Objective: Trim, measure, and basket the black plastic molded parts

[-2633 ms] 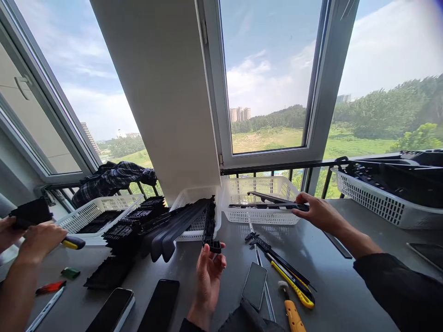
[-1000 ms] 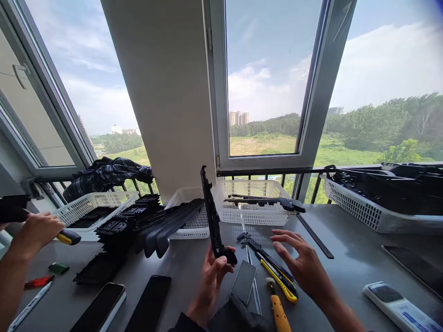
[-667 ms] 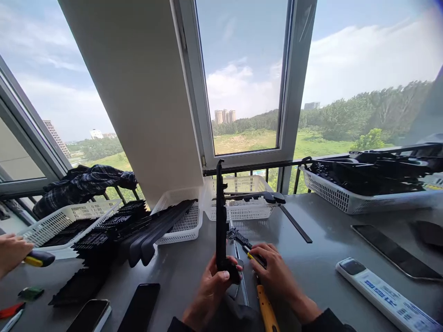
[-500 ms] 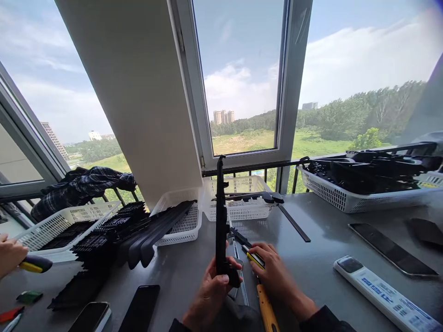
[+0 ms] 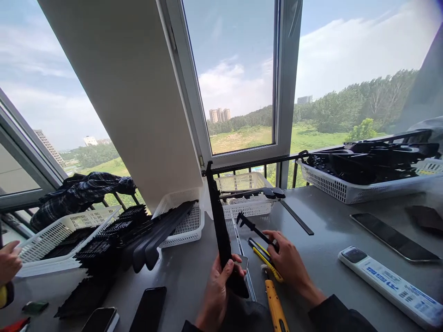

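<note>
My left hand [image 5: 219,281] is closed around the lower end of a long, narrow black plastic part [image 5: 217,216], which stands up and leans slightly left. To its right, my right hand [image 5: 289,265] grips a black caliper [image 5: 254,227] by its beam, the jaws pointing away from me toward the window. Below the caliper, a yellow utility knife [image 5: 267,262] lies on the table beside that hand. A tool with an orange-yellow handle [image 5: 276,306] rests nearer to me. Behind the black part lies a thin metal ruler-like strip [image 5: 239,240], partly hidden.
White baskets [image 5: 183,237] line the window side, with stacked black parts [image 5: 128,226] at left. A heaped basket [image 5: 346,196] stands at right, near a white power strip box [image 5: 391,288]. Phones [image 5: 148,309] lie in front. Another person's hand [image 5: 9,263] shows at the left edge.
My right hand has raised the caliper clear of the utility knife, which now lies apart. The black part in my left hand has tipped left. The other person's hand has shifted toward the left edge.
</note>
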### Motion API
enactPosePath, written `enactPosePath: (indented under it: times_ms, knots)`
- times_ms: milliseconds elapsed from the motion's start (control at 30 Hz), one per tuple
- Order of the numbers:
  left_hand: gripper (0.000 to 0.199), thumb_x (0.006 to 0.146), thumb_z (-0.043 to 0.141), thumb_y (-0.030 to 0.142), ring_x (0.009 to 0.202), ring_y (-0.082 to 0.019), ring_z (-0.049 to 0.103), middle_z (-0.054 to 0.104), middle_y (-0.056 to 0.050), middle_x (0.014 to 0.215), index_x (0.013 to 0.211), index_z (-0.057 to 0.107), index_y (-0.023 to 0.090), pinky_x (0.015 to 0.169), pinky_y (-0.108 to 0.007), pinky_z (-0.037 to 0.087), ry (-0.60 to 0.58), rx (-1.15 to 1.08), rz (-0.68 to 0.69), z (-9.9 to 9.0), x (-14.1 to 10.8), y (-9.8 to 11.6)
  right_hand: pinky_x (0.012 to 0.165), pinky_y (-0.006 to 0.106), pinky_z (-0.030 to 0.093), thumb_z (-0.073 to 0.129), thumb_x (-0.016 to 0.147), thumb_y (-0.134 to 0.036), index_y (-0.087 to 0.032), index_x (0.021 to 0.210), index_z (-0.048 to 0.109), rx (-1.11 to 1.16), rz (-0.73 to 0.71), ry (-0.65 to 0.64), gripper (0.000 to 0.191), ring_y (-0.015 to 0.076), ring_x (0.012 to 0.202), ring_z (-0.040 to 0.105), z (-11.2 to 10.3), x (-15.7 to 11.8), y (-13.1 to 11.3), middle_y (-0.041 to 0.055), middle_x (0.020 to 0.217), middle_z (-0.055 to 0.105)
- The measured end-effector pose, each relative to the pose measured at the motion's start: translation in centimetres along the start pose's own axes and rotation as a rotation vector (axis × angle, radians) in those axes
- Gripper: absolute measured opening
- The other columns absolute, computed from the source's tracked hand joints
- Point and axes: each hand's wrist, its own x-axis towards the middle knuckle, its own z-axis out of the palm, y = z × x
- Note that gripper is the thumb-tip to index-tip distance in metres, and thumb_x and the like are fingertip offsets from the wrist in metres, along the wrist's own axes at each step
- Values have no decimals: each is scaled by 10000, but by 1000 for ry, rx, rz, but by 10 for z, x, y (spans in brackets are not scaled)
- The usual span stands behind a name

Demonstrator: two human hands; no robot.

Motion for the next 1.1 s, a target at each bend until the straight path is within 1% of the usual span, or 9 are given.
enactPosePath:
  times_ms: [133, 200, 267, 367, 500, 667, 833, 967, 1100]
  knots:
    - [497, 807, 822, 632, 543, -84, 516, 632, -5, 805, 852, 692, 155, 577, -265, 541, 151, -67, 46, -2, 0, 6, 608, 299, 493, 511, 887, -377, -216, 873, 682, 91, -2, 23, 235, 218, 687, 652, -10, -2, -12, 37, 763, 693]
    - [574, 773, 808, 705, 534, -86, 512, 613, -3, 757, 794, 669, 149, 527, -245, 517, 214, -118, 44, -4, 1, 11, 559, 273, 433, 500, 896, -356, -233, 730, 582, 123, -110, -11, 222, 183, 613, 575, -11, -6, -18, 6, 674, 600]
    - [605, 752, 800, 745, 537, -91, 517, 603, -2, 729, 774, 653, 158, 509, -237, 509, 244, -159, 43, -6, 1, 15, 548, 259, 398, 497, 875, -289, -234, 683, 518, 127, -234, -59, 200, 160, 585, 524, -9, -11, -23, -13, 649, 524]
    - [629, 716, 800, 782, 508, -92, 509, 606, 7, 703, 819, 654, 179, 479, -232, 494, 263, -185, 30, -5, 1, 21, 565, 251, 405, 502, 851, -216, -226, 687, 521, 95, -347, -138, 166, 148, 593, 529, -5, -14, -25, -13, 681, 516]
    - [649, 701, 793, 801, 478, -98, 501, 621, -3, 691, 835, 666, 179, 438, -239, 474, 242, -124, 20, 0, -3, 22, 600, 256, 446, 522, 878, -196, -221, 738, 609, 50, -389, -209, 167, 153, 624, 577, -4, -13, -23, 1, 727, 584]
    - [655, 752, 747, 804, 506, -107, 525, 634, -22, 712, 811, 669, 156, 455, -248, 483, 234, -98, 1, 0, -5, 18, 644, 276, 485, 544, 916, -214, -227, 792, 669, 4, -377, -207, 176, 174, 685, 632, -6, -10, -17, 19, 775, 643]
    - [611, 796, 741, 763, 529, -109, 530, 629, -20, 731, 827, 666, 157, 468, -244, 479, 200, -148, -5, -2, -4, 22, 728, 314, 544, 554, 997, -335, -231, 900, 730, 70, -341, -230, 226, 215, 803, 689, -3, -8, -14, 56, 878, 710]
    - [570, 792, 775, 723, 513, -101, 501, 630, -19, 735, 861, 666, 168, 454, -235, 456, 134, -232, -22, 1, -5, 27, 736, 311, 556, 531, 1045, -392, -237, 955, 754, 119, -309, -294, 286, 219, 833, 696, -1, -10, -13, 71, 926, 731]
    - [590, 772, 775, 745, 498, -103, 498, 635, -17, 739, 867, 667, 173, 434, -239, 448, 122, -224, -41, 2, -4, 24, 769, 320, 565, 537, 1053, -428, -242, 980, 760, 109, -311, -285, 299, 228, 861, 707, 1, -11, -8, 74, 959, 740]
